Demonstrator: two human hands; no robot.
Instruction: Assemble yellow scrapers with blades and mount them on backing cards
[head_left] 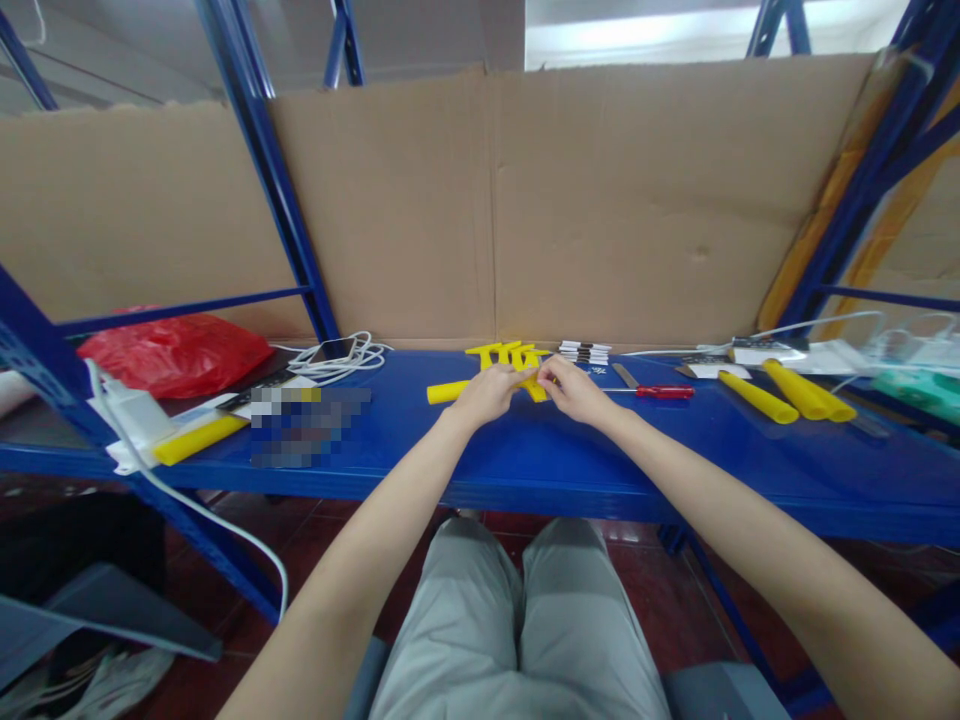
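Both hands meet above the blue shelf top over yellow plastic parts. My left hand (487, 393) is closed on a yellow plastic piece (538, 391), which shows between the two hands. At the right side of that piece, my right hand (574, 390) has its fingers pinched together; whatever is in the pinch is too small to make out. Just behind the hands lie several T-shaped yellow pieces (491, 353) in a row. A yellow tube (448, 392) sits left of my left hand. Right of my right hand lies a screwdriver (664, 392) with a red handle.
Small white and black strips (585, 352) are stacked behind my right hand. Several yellow tubes (759, 398) lie at the right. A red plastic bag (176, 350), coiled white cable (345, 360) and another yellow tube (201, 440) are at the left. Cardboard (600, 200) walls the back.
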